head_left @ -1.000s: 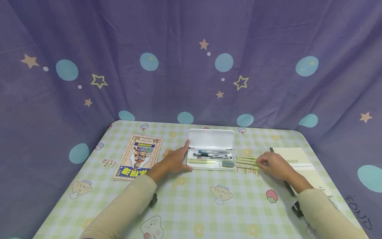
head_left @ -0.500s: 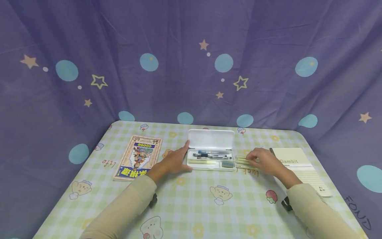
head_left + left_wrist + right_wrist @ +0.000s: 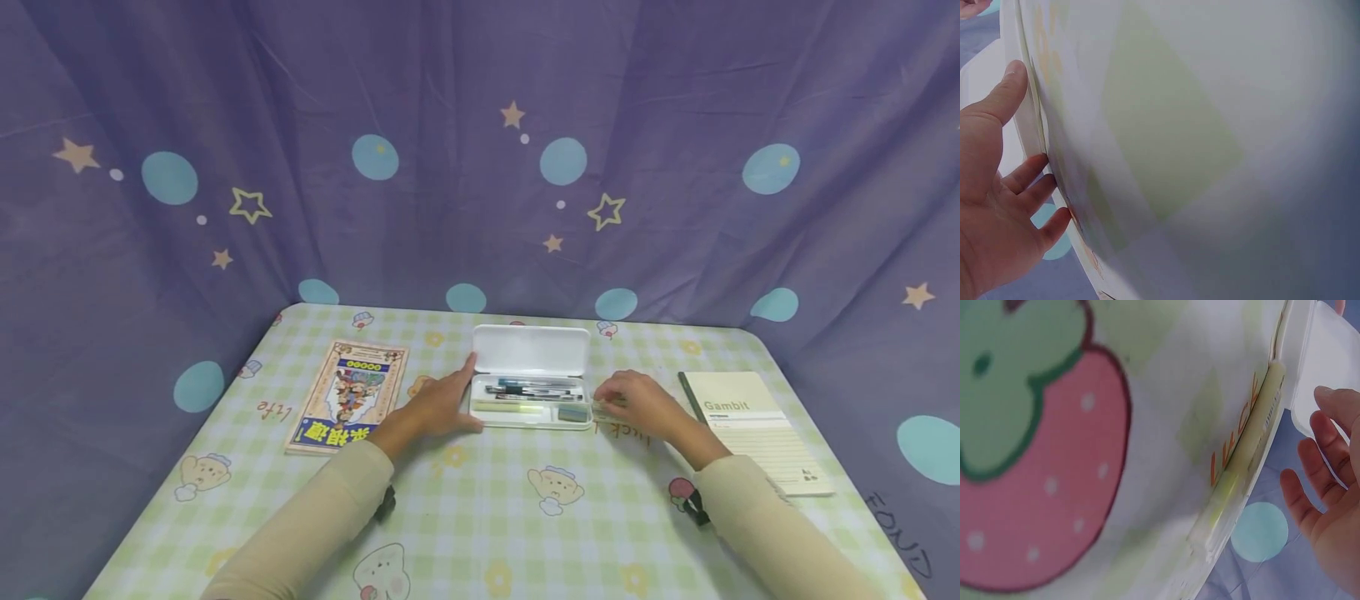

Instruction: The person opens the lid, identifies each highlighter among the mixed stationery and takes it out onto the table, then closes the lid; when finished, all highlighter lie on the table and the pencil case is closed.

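Note:
A white pencil case (image 3: 531,350) lies with its lid up, holding several pens (image 3: 534,390), a pale highlighter (image 3: 506,407) and a grey-blue eraser (image 3: 573,413). My left hand (image 3: 444,403) rests at the case's left end, thumb by the front corner, fingers spread. In the left wrist view, its fingers (image 3: 1038,190) look fairly straight. Over the pale yellow-green highlighters beside the case's right end hovers my right hand (image 3: 636,403), mostly covering them in the head view. The right wrist view shows a highlighter (image 3: 1254,434) on the cloth, apart from the loosely bent fingers (image 3: 1322,456).
A comic-style book (image 3: 348,398) lies on the left of the table. On the right is a cream notebook (image 3: 753,429) with a dark green spine. A checked cloth (image 3: 480,517) covers the table, and a purple curtain (image 3: 465,233) hangs behind it.
My right hand has moved left along the highlighters toward the pencil case, uncovering more of the notebook. My left hand and the case have stayed put.

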Motion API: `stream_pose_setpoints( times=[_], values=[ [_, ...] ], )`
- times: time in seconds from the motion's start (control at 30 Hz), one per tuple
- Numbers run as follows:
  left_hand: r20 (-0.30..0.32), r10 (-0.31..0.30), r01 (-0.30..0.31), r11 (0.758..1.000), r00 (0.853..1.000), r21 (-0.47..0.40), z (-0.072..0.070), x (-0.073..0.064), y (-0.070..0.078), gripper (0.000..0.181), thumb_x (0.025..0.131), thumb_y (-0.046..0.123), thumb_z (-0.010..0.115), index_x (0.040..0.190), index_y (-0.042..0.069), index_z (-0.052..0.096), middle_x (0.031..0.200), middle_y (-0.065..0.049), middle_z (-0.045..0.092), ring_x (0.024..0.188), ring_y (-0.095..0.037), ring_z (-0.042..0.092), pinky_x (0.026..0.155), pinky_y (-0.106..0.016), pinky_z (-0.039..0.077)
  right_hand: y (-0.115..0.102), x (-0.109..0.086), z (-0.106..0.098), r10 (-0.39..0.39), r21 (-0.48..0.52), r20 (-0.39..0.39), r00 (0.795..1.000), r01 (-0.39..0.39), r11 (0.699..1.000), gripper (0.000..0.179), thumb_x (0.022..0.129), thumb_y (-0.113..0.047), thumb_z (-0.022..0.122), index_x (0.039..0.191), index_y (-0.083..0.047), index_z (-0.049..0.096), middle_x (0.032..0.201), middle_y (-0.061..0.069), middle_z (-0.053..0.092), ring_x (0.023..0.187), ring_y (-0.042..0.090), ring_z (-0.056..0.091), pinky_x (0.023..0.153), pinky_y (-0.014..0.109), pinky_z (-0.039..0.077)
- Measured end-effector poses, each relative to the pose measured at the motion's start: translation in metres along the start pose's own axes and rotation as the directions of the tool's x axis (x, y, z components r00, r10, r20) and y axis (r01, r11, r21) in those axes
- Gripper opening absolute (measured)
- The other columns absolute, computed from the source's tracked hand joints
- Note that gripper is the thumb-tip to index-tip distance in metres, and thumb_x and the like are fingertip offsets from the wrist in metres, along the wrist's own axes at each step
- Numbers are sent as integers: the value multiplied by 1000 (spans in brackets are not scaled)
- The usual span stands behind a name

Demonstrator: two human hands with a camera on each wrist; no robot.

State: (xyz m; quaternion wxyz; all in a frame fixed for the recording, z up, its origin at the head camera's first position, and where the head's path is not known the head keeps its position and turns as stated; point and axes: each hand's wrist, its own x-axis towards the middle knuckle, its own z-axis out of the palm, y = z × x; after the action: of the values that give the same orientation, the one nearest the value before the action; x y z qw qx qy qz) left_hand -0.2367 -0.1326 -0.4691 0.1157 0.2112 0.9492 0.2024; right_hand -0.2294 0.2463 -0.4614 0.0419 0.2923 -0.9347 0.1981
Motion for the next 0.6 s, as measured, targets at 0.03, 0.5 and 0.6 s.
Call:
stream_pose_setpoints(
  times=[0.03,0.5,0.6],
  values=[
    [-1,2,-2,1000,1000,3,1,1,-1,129,79,53,83,165,12,-4,165,-15,35,148,-34,42,120,-57,31,0,1,1,-1,0,0,1000,1,1000,12,89,-9,77,100,-13,79,90,-5,72,89,18,68,83,42,57],
    [-10,9,-9,1000,1000,2,2,2,-3,129,79,52,84,165,11,-3,165,-15,35,147,-35,43,120,-57,32,-21,19,14,-84,29,-11,996,84,996,11,89,-10,77,99,-13,80,89,-5,73,84,15,66,80,38,55],
    [-8,6,-6,1000,1000,2,2,2,-2,129,79,52,84,165,11,-3,165,-15,35,148,-35,43,120,-57,31,-27,24,18,-90,30,-4,996,90,995,13,89,-11,77,101,-14,81,93,-5,74,88,15,66,82,38,55]
  ],
)
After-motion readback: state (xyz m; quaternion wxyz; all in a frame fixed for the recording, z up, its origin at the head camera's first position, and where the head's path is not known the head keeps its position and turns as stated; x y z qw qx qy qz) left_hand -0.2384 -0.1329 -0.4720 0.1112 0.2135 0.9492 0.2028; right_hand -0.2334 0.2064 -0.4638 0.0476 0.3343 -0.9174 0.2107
